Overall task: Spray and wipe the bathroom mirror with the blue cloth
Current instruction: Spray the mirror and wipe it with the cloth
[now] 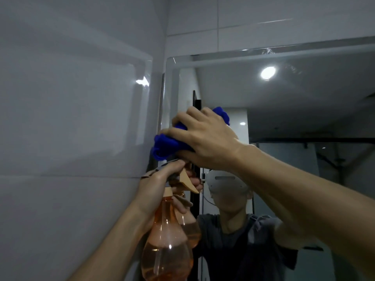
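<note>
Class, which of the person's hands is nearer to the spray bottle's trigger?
Left. The left hand grips the orange spray bottle at its neck, right by the trigger; the right hand is above it, holding the blue cloth.

The cloth [165, 146] bunched in my right hand is a vivid royal blue. The spray bottle [167, 246] in my left is translucent orange with a tan trigger, against plain glossy white wall tiles [71, 118].

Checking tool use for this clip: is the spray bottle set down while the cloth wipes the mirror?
No: the left hand grips the orange spray bottle by its neck, held up below the blue cloth.
</note>
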Demonstrator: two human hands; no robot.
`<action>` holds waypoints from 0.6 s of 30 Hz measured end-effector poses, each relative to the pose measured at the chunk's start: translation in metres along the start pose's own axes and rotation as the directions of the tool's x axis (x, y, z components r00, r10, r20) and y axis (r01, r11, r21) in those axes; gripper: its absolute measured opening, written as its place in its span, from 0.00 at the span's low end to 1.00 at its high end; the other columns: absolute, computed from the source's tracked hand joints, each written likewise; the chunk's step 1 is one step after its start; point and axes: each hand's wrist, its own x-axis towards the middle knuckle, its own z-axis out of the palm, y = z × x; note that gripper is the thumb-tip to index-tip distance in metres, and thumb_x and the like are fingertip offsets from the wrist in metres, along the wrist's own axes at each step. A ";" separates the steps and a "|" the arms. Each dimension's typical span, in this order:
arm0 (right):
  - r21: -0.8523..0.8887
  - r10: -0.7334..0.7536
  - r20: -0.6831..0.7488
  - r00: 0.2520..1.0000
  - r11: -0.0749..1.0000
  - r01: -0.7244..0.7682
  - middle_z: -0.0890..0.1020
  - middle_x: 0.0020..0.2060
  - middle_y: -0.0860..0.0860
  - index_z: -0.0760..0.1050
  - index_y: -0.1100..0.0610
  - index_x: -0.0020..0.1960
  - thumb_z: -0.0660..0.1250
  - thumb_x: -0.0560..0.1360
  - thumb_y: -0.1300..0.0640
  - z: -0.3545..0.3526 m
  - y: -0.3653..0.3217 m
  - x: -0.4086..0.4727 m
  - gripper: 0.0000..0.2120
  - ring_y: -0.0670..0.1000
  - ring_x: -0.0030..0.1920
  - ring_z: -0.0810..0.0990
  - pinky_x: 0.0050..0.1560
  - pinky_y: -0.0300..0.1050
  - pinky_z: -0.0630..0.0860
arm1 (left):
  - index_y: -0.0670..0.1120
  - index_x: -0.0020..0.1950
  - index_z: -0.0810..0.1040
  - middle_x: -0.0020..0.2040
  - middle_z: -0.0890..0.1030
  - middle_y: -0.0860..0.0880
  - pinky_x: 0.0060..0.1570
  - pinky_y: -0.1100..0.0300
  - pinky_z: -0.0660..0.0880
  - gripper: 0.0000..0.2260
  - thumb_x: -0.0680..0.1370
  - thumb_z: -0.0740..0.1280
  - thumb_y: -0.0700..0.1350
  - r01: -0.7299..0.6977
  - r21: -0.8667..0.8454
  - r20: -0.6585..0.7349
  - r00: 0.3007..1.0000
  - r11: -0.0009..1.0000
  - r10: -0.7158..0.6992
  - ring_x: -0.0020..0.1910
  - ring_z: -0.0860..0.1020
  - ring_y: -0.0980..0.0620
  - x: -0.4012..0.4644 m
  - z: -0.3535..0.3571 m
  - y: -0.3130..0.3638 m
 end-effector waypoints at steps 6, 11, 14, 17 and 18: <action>-0.077 0.284 -0.009 0.959 0.956 -0.283 0.73 0.61 0.56 0.66 0.47 0.71 0.58 0.78 0.37 -0.009 0.050 0.066 0.25 0.59 0.59 0.72 0.56 0.56 0.68 | 0.39 0.45 0.81 0.33 0.85 0.44 0.28 0.57 0.78 0.16 0.79 0.66 0.52 0.107 0.030 -0.019 0.994 0.994 -0.106 0.32 0.84 0.47 0.013 0.006 0.000; -0.081 0.508 -0.069 0.858 0.855 -0.513 0.71 0.64 0.57 0.64 0.48 0.72 0.59 0.79 0.38 -0.002 0.085 0.106 0.25 0.61 0.63 0.69 0.60 0.60 0.67 | 0.44 0.43 0.86 0.43 0.87 0.42 0.23 0.61 0.77 0.15 0.77 0.69 0.54 -0.011 0.063 0.028 1.000 0.998 0.009 0.40 0.86 0.47 0.005 -0.003 -0.002; -0.036 0.503 -0.103 0.858 0.861 -0.508 0.72 0.63 0.57 0.66 0.49 0.70 0.60 0.78 0.39 -0.002 0.073 0.095 0.24 0.60 0.61 0.71 0.59 0.58 0.68 | 0.43 0.45 0.85 0.44 0.86 0.42 0.26 0.59 0.78 0.15 0.77 0.69 0.54 0.003 0.064 0.028 1.000 0.998 -0.005 0.41 0.86 0.45 0.007 0.001 -0.002; -0.051 0.418 -0.096 0.903 0.904 -0.424 0.73 0.60 0.56 0.67 0.48 0.68 0.60 0.76 0.38 -0.004 0.048 0.059 0.24 0.59 0.58 0.72 0.56 0.56 0.69 | 0.43 0.42 0.86 0.41 0.86 0.41 0.26 0.58 0.79 0.14 0.75 0.70 0.53 -0.040 0.063 0.008 0.999 0.997 0.040 0.32 0.85 0.48 0.006 0.003 -0.004; -0.070 0.383 -0.095 0.919 0.918 -0.390 0.74 0.60 0.55 0.68 0.47 0.67 0.60 0.76 0.37 -0.005 0.039 0.043 0.24 0.58 0.57 0.73 0.54 0.55 0.69 | 0.42 0.42 0.86 0.41 0.86 0.41 0.26 0.58 0.80 0.15 0.74 0.71 0.54 -0.057 0.065 0.008 0.998 0.996 0.056 0.33 0.85 0.48 0.007 0.003 -0.006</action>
